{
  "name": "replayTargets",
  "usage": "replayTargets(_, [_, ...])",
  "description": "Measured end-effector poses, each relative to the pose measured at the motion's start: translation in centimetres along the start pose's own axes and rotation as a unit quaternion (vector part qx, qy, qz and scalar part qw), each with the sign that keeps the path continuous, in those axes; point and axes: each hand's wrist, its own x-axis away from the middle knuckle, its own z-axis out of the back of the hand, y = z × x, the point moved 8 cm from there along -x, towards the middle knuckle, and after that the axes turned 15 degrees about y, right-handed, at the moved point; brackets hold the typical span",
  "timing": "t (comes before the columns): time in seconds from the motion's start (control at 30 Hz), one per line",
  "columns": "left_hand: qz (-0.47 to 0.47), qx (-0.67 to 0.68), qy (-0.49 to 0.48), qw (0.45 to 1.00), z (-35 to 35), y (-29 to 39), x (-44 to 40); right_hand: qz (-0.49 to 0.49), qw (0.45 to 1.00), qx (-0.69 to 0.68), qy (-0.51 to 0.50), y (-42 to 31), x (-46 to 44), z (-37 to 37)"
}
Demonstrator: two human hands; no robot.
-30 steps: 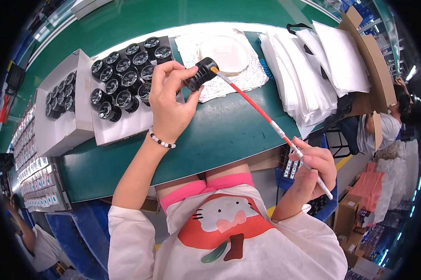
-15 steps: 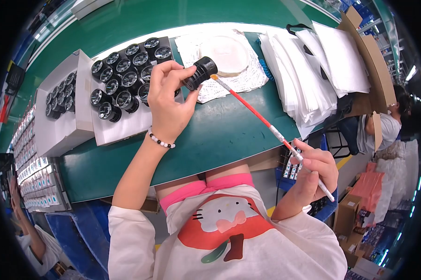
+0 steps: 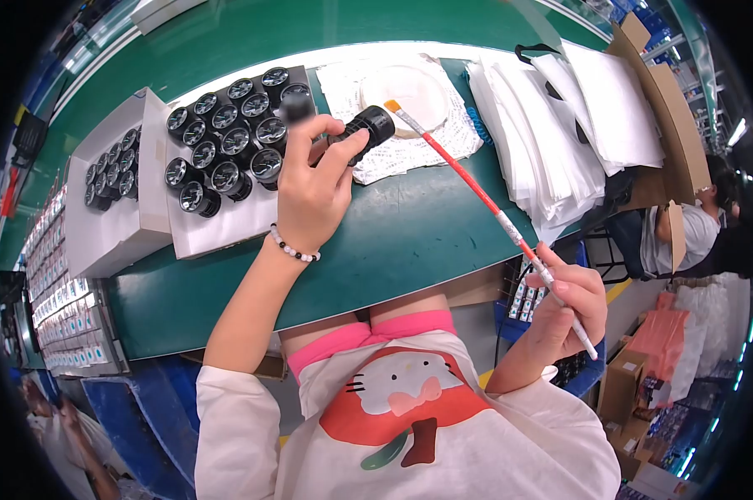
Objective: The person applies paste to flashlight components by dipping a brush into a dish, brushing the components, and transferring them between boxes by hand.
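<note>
Fingers of my left hand (image 3: 320, 179) are wrapped round a black ribbed cylinder (image 3: 372, 130), which is tilted with its open end up and to the right. My right hand (image 3: 564, 304) pinches the white lower handle of a long red brush (image 3: 468, 179). Its orange bristles are just right of the cylinder, apart from it, over a round pale dish (image 3: 406, 93) on printed paper (image 3: 375, 169). Left of my left hand, several black cups with shiny faces (image 3: 226, 177) stand on a white tray (image 3: 195, 240). A blurred dark round thing (image 3: 296, 108) shows above my left fingers.
A white box (image 3: 89, 237) with more black cups sits at the left of the green table (image 3: 393, 242). White sheets (image 3: 531, 142) are stacked at the right beside a cardboard box (image 3: 672, 125). Another person (image 3: 697, 237) is at far right, and another person's arm (image 3: 85, 450) at lower left.
The brush tip has left the cylinder's rim and moved up to the right. The cylinder has shifted slightly in my left fingers. The blurred dark thing has appeared near them.
</note>
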Motion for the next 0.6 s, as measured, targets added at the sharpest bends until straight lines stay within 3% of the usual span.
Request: replayTargets(0.6, [-0.026, -0.006, -0.002, 1.0, -0.06, 0.05, 0.23, 0.008, 0.999, 0.009, -0.049, -0.21, -0.36, -0.38])
